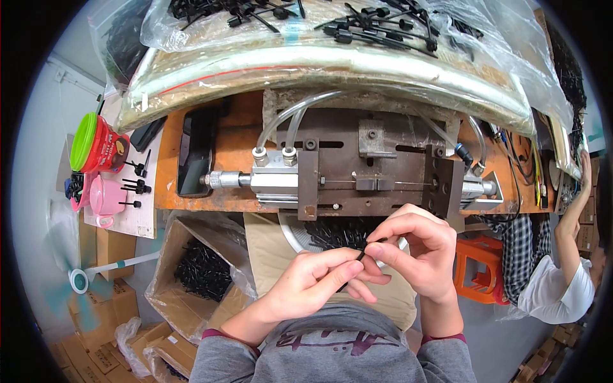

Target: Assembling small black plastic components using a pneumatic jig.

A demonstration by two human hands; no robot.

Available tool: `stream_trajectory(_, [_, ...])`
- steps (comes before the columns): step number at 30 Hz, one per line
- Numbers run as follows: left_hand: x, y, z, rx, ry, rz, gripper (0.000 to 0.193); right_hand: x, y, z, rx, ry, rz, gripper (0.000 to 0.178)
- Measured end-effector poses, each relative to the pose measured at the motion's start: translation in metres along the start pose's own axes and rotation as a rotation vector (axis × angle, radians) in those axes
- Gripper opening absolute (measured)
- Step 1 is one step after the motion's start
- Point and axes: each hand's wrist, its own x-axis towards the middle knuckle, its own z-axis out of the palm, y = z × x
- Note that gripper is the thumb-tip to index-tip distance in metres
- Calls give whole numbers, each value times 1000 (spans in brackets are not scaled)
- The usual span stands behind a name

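My left hand (313,277) and my right hand (415,252) meet in front of my body, just below the bench fixture. Between their fingertips is a thin black plastic stick (361,255), pinched by both hands and held at a slant. Its lower end passes behind my left fingers. Beyond my hands sits a brown metal fixture (357,200) with a silver air cylinder (274,185) at its left and thin pins pointing toward a small central block (375,184). Under the fixture's edge, a white basin (295,235) holds many black plastic parts (338,231), partly covered by my hands.
Plastic-covered shelving (319,60) bears heaps of black stemmed parts. A phone-like black tray (195,153), a red tub (105,145) and a pink cup (105,196) stand left. A carton (172,255) holds black parts. At right are an orange stool (476,268) and another person's arm (570,214).
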Motion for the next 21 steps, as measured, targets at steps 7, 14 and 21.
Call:
stream_trajectory(7, [1, -13, -2, 599, 254, 245, 19, 60, -42, -20, -466, 137, -335, 29])
stream_trajectory(14, [8, -42, -8, 1247, 280, 360, 28, 177, -67, -37, -1122, -16, -563, 26])
stream_trajectory(21, [11, -45, -8, 1226, 182, 490, 59, 233, -29, -37, -1377, -157, -579, 27])
